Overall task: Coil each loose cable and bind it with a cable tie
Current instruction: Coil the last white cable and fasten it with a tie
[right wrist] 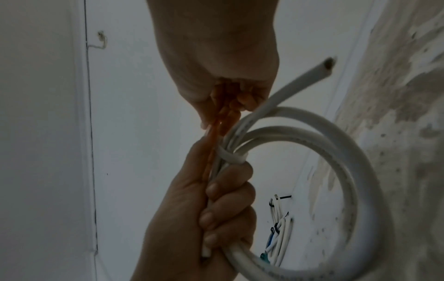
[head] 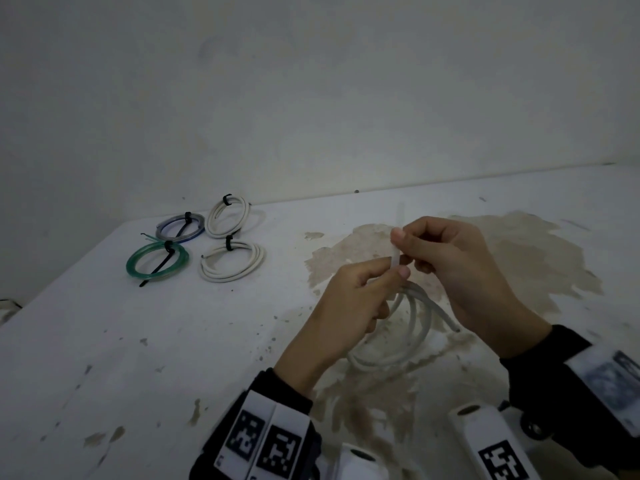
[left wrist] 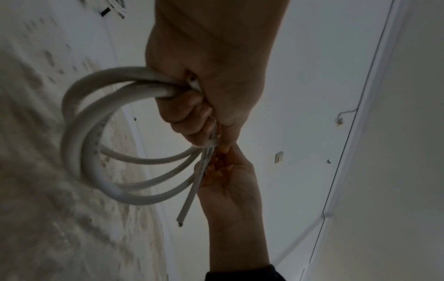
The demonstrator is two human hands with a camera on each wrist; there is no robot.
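Left hand (head: 349, 303) raised off table, fingers (right wrist: 223, 205) curled tight round coiled white cable (left wrist: 96, 133), thumb up. Right hand (head: 460, 268) just above and beside it, thumb and forefinger pinching white cable tie (head: 394, 256). Both wrists angled inward, fingertips nearly touching.

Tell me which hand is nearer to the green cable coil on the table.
Left. The left hand sits between the green cable coil and the right hand, gripping the white coil. The right hand pinches the white cable tie on the far side of it.
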